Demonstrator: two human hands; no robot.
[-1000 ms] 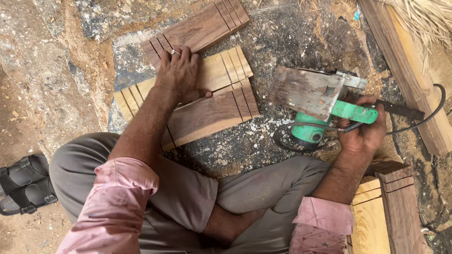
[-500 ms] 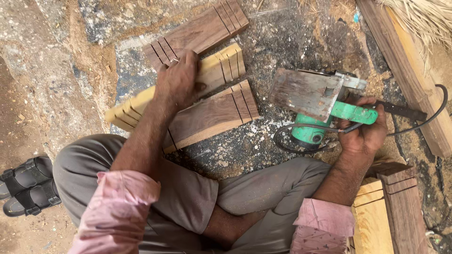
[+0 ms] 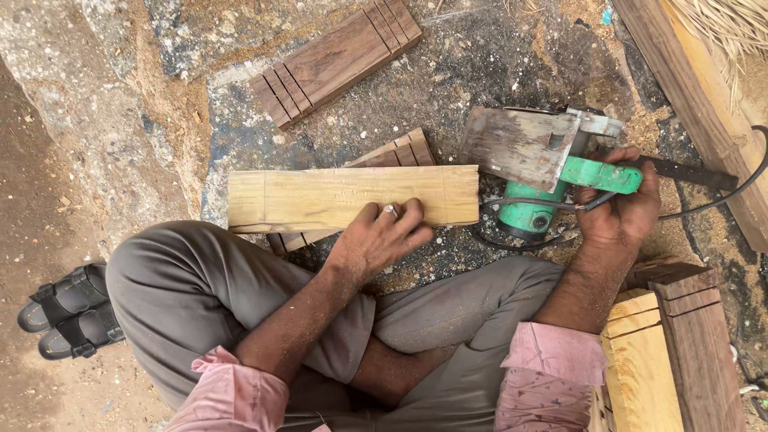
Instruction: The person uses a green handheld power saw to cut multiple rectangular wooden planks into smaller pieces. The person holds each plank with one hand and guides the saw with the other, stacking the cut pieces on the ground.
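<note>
While the left hand (image 3: 382,238) grips only the near edge of the pale plank (image 3: 352,198) lying over a darker grooved board, it could slip toward the green power tool (image 3: 552,172) at three o'clock, clenched in the right hand (image 3: 620,210), whose blade stays hidden.

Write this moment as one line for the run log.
left hand: holds pale wood block | right hand: grips green power tool | seated cross-legged on ground
</note>
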